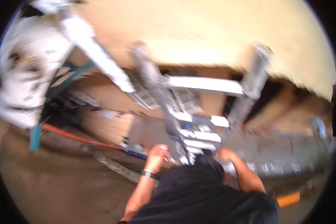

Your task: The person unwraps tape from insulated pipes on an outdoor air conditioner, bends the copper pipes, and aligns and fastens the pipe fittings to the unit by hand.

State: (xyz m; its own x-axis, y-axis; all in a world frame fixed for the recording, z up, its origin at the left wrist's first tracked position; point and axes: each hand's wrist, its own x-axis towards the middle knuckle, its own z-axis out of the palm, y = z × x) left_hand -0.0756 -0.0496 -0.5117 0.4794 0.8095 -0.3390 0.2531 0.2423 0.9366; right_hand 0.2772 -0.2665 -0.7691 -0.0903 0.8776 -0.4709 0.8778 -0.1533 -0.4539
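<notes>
A metal ladder with pale flat rungs (205, 85) rises in front of me, its left rail (149, 71) and right rail (255, 71) reaching past the roof edge. My left hand (159, 152), with a dark band at the wrist, is just left of the lower left rail. Its fingers look partly curled but are blurred. My right hand (226, 154) lies against or close beside the lower right rail. Its fingers are smeared and partly hidden, so its grip does not show. Dark clothing covers my body between the two arms.
A pale yellow roof-like surface (212, 33) fills the top. White pipe-like material (97, 52) and a teal frame (63, 82) stand at left. Far below lie an orange strip (78, 136), a grey ledge (283, 151) and an orange object (288, 199).
</notes>
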